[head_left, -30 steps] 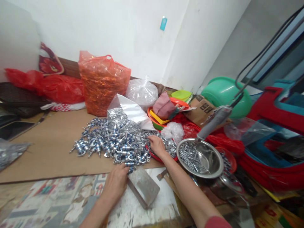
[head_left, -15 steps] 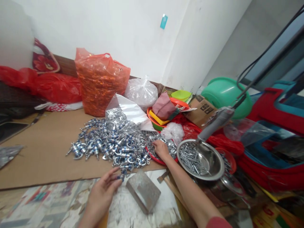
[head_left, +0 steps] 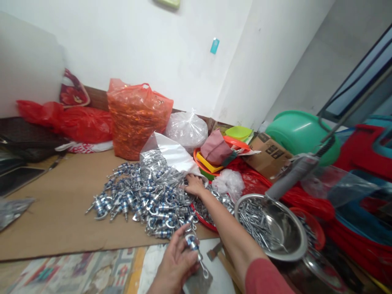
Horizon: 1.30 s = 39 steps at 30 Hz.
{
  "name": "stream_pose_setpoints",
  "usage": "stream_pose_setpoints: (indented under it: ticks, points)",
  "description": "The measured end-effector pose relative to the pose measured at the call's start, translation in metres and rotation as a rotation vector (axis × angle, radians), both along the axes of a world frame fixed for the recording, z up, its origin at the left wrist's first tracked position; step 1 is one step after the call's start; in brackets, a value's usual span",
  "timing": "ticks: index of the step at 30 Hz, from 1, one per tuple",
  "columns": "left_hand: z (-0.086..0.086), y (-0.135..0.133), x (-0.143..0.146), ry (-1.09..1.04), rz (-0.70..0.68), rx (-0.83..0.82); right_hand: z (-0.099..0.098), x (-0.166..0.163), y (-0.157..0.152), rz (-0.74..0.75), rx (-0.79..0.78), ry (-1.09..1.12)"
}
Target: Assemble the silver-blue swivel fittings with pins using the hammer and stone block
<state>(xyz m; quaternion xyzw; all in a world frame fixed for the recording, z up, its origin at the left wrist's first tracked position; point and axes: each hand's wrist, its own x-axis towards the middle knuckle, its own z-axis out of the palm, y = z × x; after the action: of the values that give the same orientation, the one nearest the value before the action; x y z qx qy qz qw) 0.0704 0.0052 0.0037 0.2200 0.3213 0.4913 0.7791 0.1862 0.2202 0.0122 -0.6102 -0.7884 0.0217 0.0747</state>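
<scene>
My left hand is closed around a metal hook fitting with blue bands and a long shank that ends in an eye. Under that hand sits a grey metal block, partly hidden. My right hand stretches to the edge of the pile, by the mouth of a white and clear plastic bag. Its fingers look spread over the metal pieces, their tips partly hidden. A heap of similar blue-banded hook fittings covers the cardboard. Below the right wrist, a red tray holds small metal parts.
A steel bowl of metal pins stands right of my forearm, with a grey-handled tool leaning above it. An orange bag, a clear bag and a green basin line the back. A brush-like tool lies near the block.
My left hand has moved right, over the block, with the hook fitting now plainly in its fingers. My right hand has moved from the red tray toward the plastic bag. The view has shifted.
</scene>
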Motion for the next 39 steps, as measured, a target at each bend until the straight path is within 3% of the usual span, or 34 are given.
stream_pose_setpoints:
  ticks: [3, 13, 21, 26, 30, 33, 39]
  points:
    - [-0.005, 0.001, 0.000, -0.005, 0.002, -0.009, -0.002, -0.006, 0.004, -0.018, 0.009, -0.025]
    - [0.004, -0.001, -0.006, -0.011, 0.017, -0.018, -0.003, 0.004, -0.005, -0.083, 0.067, -0.015]
    - [0.006, -0.004, -0.005, 0.002, 0.031, 0.029, -0.010, 0.043, -0.051, -0.020, -0.043, 0.009]
    - [0.005, -0.003, -0.004, 0.044, 0.021, 0.062, 0.005, 0.082, -0.078, 0.020, -0.187, 0.022]
    - [0.005, -0.002, -0.004, 0.071, -0.019, 0.076, 0.023, 0.101, -0.078, 0.002, -0.206, 0.049]
    - [0.005, -0.002, -0.004, 0.069, -0.039, 0.073, 0.024, 0.098, -0.068, -0.064, -0.161, 0.038]
    - [0.001, -0.001, -0.007, 0.035, -0.039, 0.077, -0.001, 0.058, -0.058, -0.125, -0.196, -0.025]
